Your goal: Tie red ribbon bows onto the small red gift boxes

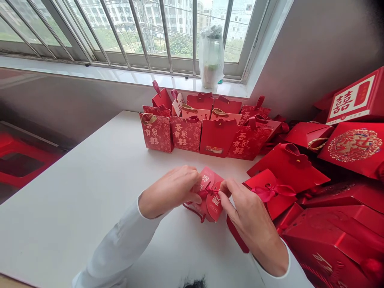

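Dark hair (195,283) pokes in at the near edge, cut off. Left hand (168,191) and right hand (250,214) pinch the ribbon (210,192) from opposite sides, seemingly to keep it taut across the box (213,211), which lies on the table (120,168) between them. Bags (217,138) stand upright at the far side, likely lined up to save room. The left hand covers part of the box; the pile (327,236) at right runs out of view
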The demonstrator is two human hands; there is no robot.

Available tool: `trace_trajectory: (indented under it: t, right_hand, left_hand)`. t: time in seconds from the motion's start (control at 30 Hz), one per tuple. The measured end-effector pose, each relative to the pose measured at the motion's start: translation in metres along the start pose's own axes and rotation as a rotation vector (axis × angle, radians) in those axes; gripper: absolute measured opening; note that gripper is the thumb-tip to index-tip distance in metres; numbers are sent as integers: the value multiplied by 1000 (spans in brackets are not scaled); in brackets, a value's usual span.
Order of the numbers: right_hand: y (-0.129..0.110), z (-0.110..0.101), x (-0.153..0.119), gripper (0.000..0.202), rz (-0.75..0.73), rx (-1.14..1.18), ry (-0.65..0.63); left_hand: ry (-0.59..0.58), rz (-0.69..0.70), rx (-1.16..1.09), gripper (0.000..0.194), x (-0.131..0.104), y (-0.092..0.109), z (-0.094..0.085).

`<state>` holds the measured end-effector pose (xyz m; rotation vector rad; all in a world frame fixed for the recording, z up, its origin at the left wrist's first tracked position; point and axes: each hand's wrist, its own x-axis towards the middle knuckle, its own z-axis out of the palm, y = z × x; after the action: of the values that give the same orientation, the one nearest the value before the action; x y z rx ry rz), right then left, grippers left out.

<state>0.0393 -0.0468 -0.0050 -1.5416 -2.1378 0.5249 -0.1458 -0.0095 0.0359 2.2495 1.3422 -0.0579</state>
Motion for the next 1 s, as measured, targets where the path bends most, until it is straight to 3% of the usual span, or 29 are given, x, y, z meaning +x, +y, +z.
trace_trajectory:
  t: [0.23,0.47,0.53,0.7,0.8,1.0]
  right_hand:
    - [1,-2,4,3,78,369,-72]
    - [6,-5,8,27,173,540,-117]
    - [8,-5,8,32,184,588,-147]
    - [10,-5,10,30,191,594,-205]
    - [12,-4,11,28,172,595,-180]
    - [15,5,13,29,123,576,-98]
  left_hand:
    - [-33,6,-73,23,2,-2,-7]
    - [-80,110,-221,18,2,-6,-17]
    - [-77,83,-282,16,3,-8,-18]
    - [-141,6,-312,26,6,-11,-17]
    - [-146,11,-317,35,8,-13,-16]
    - [-172,88,-341,33,17,-20,-15]
